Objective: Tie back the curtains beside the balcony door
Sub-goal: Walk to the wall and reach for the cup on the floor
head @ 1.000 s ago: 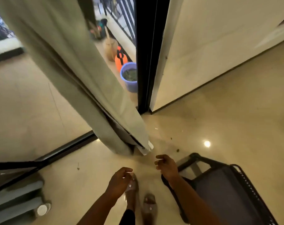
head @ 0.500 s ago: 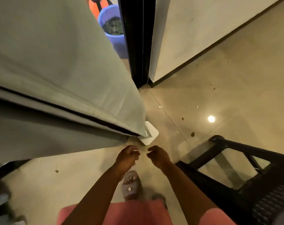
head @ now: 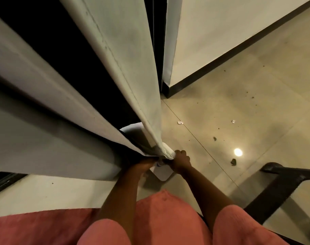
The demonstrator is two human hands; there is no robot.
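Observation:
A pale grey-green curtain (head: 126,64) hangs in long folds from the top of the head view down to the floor in front of me. Its bottom edge gathers to a point just above my hands. My left hand (head: 141,165) is closed on the lower hem from the left, partly hidden under the cloth. My right hand (head: 181,160) grips the same hem corner from the right. A small white flat object (head: 162,172) lies on the floor right below both hands. The dark balcony door frame (head: 157,41) stands behind the curtain.
A cream wall (head: 221,32) with a dark skirting runs off to the right. A black chair frame (head: 281,184) stands at the lower right, close to my right arm. Bits of dirt (head: 233,161) and paper lie on the shiny tiled floor (head: 257,112).
I have bent lower and closer. Both hands, which hung free below the curtain, have risen to its bottom hem and closed on it.

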